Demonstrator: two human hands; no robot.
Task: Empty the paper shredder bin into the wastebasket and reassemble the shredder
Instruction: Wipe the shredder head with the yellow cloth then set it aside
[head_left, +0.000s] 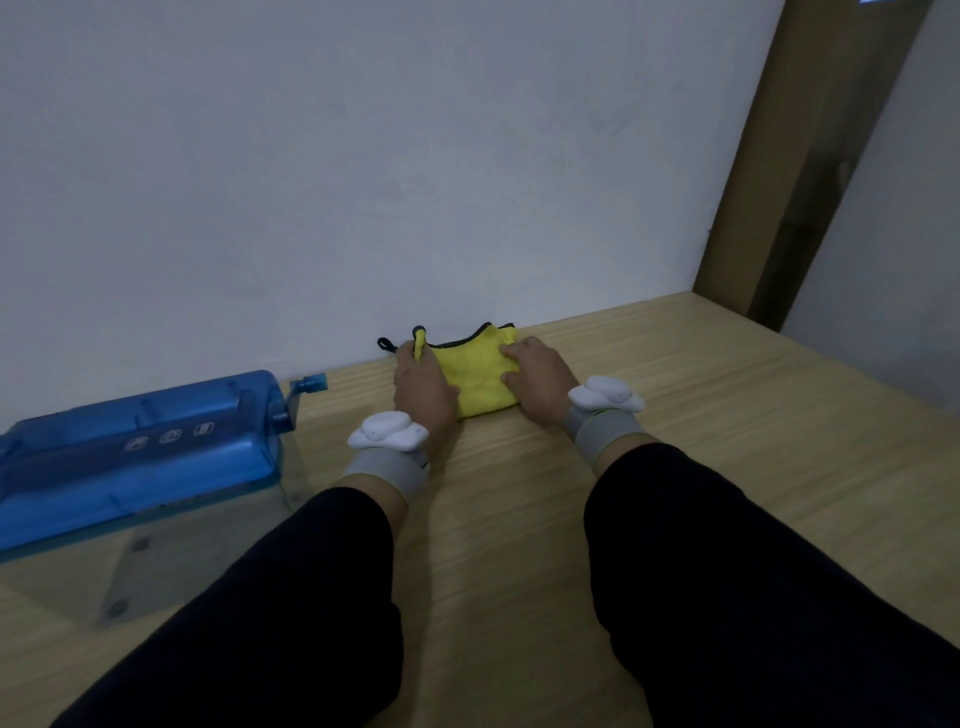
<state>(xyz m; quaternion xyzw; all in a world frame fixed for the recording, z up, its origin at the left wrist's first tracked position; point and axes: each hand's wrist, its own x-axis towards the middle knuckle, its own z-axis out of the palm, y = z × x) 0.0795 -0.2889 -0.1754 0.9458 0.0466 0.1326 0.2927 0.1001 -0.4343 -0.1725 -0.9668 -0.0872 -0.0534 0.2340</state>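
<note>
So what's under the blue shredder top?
A clear bin sits under the blue shredder top on the table. Wood grain and small round feet show through the bin's walls; no paper shreds show, but its far part is covered.

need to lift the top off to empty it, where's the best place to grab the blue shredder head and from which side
Probably by its two short ends, coming from above. The blue plastic shredder head is long and lies flat on the clear plastic bin, too broad for one hand. Avoid the blue crank handle jutting from its right end; it would likely turn.
</note>
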